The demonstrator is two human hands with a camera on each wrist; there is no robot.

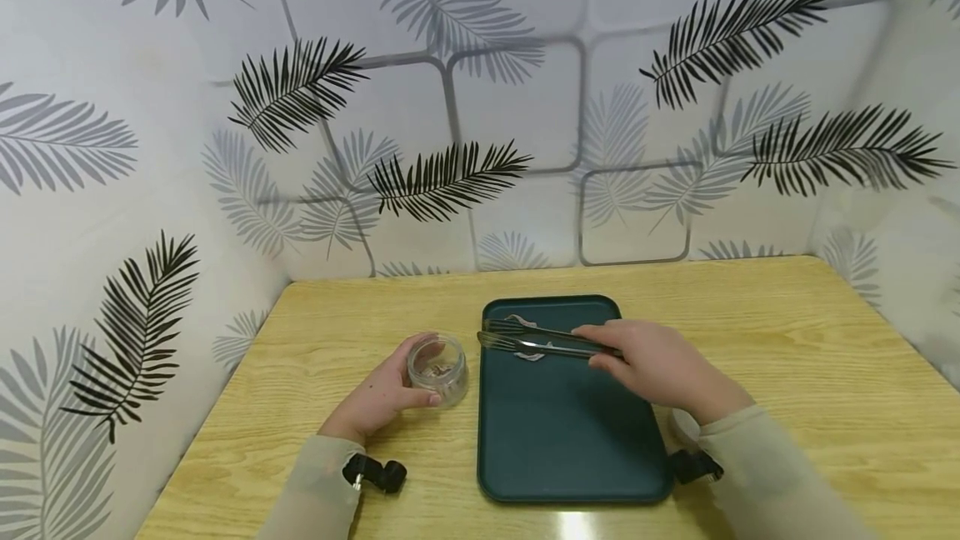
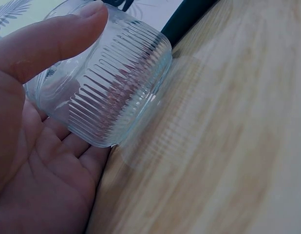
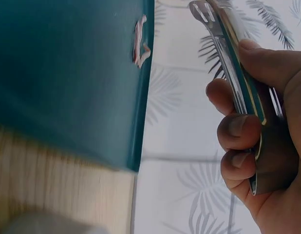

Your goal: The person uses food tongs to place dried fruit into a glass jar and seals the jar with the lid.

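My left hand point(image 1: 378, 402) holds a clear glass jar point(image 1: 452, 391), thumb on one side and fingers round the other. Ribbed walls show in the left wrist view, where the jar point(image 2: 116, 87) has its base right at the tabletop. Pinkish-brown shreds point(image 1: 438, 371) lie inside it. In my right hand point(image 1: 652, 361) is a pair of metal tongs point(image 1: 558, 349), pointing left over the far part of a dark green tray point(image 1: 570, 440). Their tips are apart, with nothing between them in the right wrist view. Below the tongs, a thin pale-pink strip point(image 3: 139, 41) lies near the tray's edge.
The tray lies on a wooden table point(image 1: 360, 315), just right of the jar. A whitish round object point(image 1: 683, 425) sits beside the tray, partly hidden by my right wrist. Leaf-patterned walls point(image 1: 510, 107) stand behind the table and along its left side.
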